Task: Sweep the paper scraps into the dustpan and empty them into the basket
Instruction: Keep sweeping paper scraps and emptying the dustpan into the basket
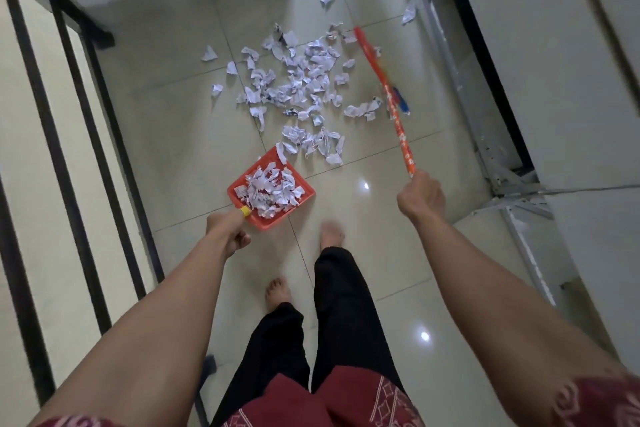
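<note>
Head view: the left hand (227, 230) is curled round the yellow-tipped handle of the red dustpan (268, 163), low at the tiled floor (180, 135) and heaped with torn paper. The right hand (420, 198) grips the end of the orange broom stick (394, 111), which slants away along the right edge of the paper scraps (298, 80) spread just beyond the dustpan.

The person wears a dark red top (277, 404) with pale patterning and black trousers (346, 308), feet (277, 291) bare.
</note>
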The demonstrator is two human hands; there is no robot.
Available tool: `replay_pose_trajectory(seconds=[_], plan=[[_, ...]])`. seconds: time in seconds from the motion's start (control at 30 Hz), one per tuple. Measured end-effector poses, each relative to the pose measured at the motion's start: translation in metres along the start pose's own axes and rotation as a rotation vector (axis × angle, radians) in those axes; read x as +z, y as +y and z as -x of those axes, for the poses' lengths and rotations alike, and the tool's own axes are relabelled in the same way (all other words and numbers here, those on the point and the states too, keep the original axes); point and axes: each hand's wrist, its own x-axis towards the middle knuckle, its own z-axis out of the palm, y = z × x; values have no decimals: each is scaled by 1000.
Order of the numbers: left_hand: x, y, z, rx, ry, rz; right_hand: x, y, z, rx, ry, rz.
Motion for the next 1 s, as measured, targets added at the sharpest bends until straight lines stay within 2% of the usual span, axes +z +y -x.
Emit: replay_pose_trajectory(seconds=[0.17,0.33,0.6,0.77,1.0], plan=[[13,23,-20,-116,76,-53,-16,-9,-74,18,-63,103],[16,30,-42,-153,121,-42,-22,-10,-97,-88,-190,235],[36,49,-43,-148,101,32,-14,4,-55,-269,-311,298],[49,71,-38,-113,25,92,-11,14,-21,-360,-370,260],[46,76,-28,-86,-27,168,-20,30,35,-394,-256,189]])
